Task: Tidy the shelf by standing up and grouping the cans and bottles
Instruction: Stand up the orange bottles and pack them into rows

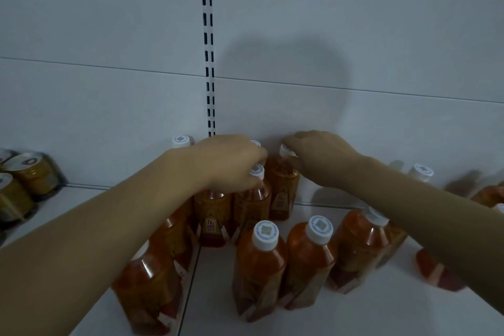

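Several orange tea bottles with white caps stand on the white shelf [354,316]. My left hand [229,161] grips the neck of a back-row bottle [252,204] just under its cap. My right hand [319,155] holds the cap of the neighbouring back bottle [282,188] against the rear wall. Two upright bottles [259,267] [308,262] stand in front, and another bottle [360,248] leans beneath my right forearm. My left forearm hides part of more bottles [150,289]. Gold cans [30,174] are grouped at the far left.
The back panel carries a slotted upright [208,63] right behind my hands. More bottles [421,172] stand blurred at the right, and one bottle [436,273] is partly hidden under my right arm. A seam between shelf boards [191,281] runs forward.
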The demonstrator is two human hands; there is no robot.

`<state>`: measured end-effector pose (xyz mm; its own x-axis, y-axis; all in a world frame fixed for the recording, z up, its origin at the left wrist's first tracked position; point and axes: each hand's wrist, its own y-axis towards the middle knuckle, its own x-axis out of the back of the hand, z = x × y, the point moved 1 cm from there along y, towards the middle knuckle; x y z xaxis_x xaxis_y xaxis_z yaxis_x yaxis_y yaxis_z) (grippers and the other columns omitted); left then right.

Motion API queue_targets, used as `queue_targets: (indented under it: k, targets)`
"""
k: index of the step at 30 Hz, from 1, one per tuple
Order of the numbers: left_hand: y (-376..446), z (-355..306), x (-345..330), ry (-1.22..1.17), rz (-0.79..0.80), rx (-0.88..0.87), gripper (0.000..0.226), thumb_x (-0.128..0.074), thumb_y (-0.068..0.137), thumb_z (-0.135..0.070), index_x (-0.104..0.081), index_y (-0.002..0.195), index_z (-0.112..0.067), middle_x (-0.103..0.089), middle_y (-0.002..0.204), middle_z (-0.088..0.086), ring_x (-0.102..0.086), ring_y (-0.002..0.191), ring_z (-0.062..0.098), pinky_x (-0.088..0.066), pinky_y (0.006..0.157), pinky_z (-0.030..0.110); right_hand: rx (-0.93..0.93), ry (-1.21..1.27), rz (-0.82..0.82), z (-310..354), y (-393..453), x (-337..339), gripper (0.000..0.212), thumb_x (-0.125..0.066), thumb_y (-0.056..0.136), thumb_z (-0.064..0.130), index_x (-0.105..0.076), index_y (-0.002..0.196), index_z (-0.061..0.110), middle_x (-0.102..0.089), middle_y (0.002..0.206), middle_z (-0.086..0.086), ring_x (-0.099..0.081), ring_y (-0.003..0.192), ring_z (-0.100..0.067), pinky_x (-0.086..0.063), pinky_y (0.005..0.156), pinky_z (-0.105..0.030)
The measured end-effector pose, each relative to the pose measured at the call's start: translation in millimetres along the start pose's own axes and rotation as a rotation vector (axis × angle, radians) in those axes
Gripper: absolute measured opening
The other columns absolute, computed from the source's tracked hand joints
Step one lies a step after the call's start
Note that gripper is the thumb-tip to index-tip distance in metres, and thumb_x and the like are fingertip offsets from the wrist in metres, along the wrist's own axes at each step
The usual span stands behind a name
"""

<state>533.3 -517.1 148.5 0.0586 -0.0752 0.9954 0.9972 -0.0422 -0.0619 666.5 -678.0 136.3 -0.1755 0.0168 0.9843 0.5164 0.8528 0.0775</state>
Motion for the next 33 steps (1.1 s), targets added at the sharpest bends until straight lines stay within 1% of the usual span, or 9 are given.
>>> queue_targets:
  k: [4, 8, 12, 15, 18, 22, 26, 29, 33]
  targets:
    - [-3, 11, -5, -0.123, 0.005, -0.016, 0.040, -0.065, 0.096, -0.059, -0.063, 0.121, -0.028, -0.064, 0.107, -0.005, -0.061, 0.098, 0.019, -0.054, 0.087, 0.042, -0.046, -0.012, -0.007, -7, -18, 10, 0.055, -0.043, 0.107, 0.057, -0.052, 0.148, 0.020, -0.067, 0.134, -0.006, -0.062, 0.122, -0.031, -0.054, 0.098, -0.048]
    - [-13, 18, -3, -0.214, -0.100, -0.017, 0.053, -0.066, 0.095, -0.060, -0.058, 0.136, -0.028, -0.063, 0.128, -0.007, -0.061, 0.114, 0.015, -0.053, 0.097, 0.045, -0.066, 0.002, -0.060, -17, -47, 25, 0.060, -0.041, 0.108, 0.057, -0.050, 0.156, 0.023, -0.063, 0.145, -0.002, -0.058, 0.133, -0.027, -0.051, 0.107, -0.046]
    - [-45, -2, 20, -0.337, -0.326, -0.060, 0.042, -0.060, 0.097, -0.058, -0.065, 0.128, -0.032, -0.067, 0.106, -0.017, -0.062, 0.096, 0.002, -0.055, 0.087, 0.038, 0.032, 0.207, -0.175, -5, -86, 32, 0.071, -0.033, 0.101, 0.070, -0.071, 0.135, 0.021, -0.076, 0.121, 0.002, -0.069, 0.111, -0.021, -0.057, 0.094, -0.045]
    - [-74, -29, 26, -0.343, -0.146, -0.088, 0.049, -0.048, 0.087, -0.077, -0.065, 0.115, -0.040, -0.066, 0.095, -0.018, -0.062, 0.086, 0.000, -0.055, 0.080, 0.032, 0.128, 0.242, -0.058, 14, -109, 32, 0.065, -0.034, 0.097, 0.074, -0.072, 0.127, 0.031, -0.076, 0.109, 0.003, -0.067, 0.104, -0.015, -0.056, 0.090, -0.044]
    - [-93, -53, 9, -0.184, 0.016, -0.116, 0.052, -0.046, 0.085, -0.085, -0.060, 0.108, -0.040, -0.063, 0.095, -0.015, -0.061, 0.085, 0.003, -0.055, 0.078, 0.034, 0.228, 0.180, 0.074, 27, -124, 30, 0.074, -0.032, 0.091, 0.087, -0.064, 0.135, 0.037, -0.073, 0.108, 0.005, -0.067, 0.099, -0.013, -0.056, 0.086, -0.041]
    - [-94, -68, -12, -0.039, -0.044, -0.054, 0.041, -0.052, 0.096, -0.068, -0.056, 0.117, -0.033, -0.058, 0.107, -0.012, -0.060, 0.098, 0.010, -0.051, 0.079, 0.035, 0.290, 0.065, 0.159, 30, -130, 25, 0.070, -0.061, 0.095, 0.068, -0.041, 0.157, 0.040, -0.066, 0.126, 0.009, -0.063, 0.104, -0.011, -0.056, 0.090, -0.034]
    - [-94, -76, -19, -0.014, -0.061, 0.024, 0.031, -0.050, 0.103, -0.055, -0.057, 0.120, -0.029, -0.057, 0.114, -0.011, -0.060, 0.104, 0.013, -0.042, 0.074, 0.032, 0.247, 0.159, 0.195, 27, -132, 13, 0.086, -0.074, 0.091, 0.062, -0.026, 0.160, 0.045, -0.056, 0.147, 0.010, -0.060, 0.118, -0.013, -0.053, 0.099, -0.033]
    - [-105, -74, -16, -0.033, -0.059, 0.046, 0.033, -0.050, 0.103, -0.054, -0.059, 0.123, -0.029, -0.058, 0.114, -0.011, -0.058, 0.106, 0.011, -0.051, 0.086, 0.037, 0.263, 0.180, 0.183, 30, -134, 3, 0.087, -0.079, 0.088, 0.061, -0.025, 0.154, 0.045, -0.062, 0.133, 0.008, -0.061, 0.101, -0.013, -0.055, 0.089, -0.034]
    - [-119, -58, -8, 0.006, -0.038, 0.044, 0.032, -0.055, 0.102, -0.054, -0.061, 0.123, -0.031, -0.059, 0.113, -0.012, -0.055, 0.110, 0.012, -0.053, 0.091, 0.041, 0.247, 0.209, 0.141, 46, -130, 3, 0.079, -0.079, 0.089, 0.057, -0.031, 0.149, 0.041, -0.059, 0.109, 0.012, -0.053, 0.083, -0.008, -0.052, 0.076, -0.032]
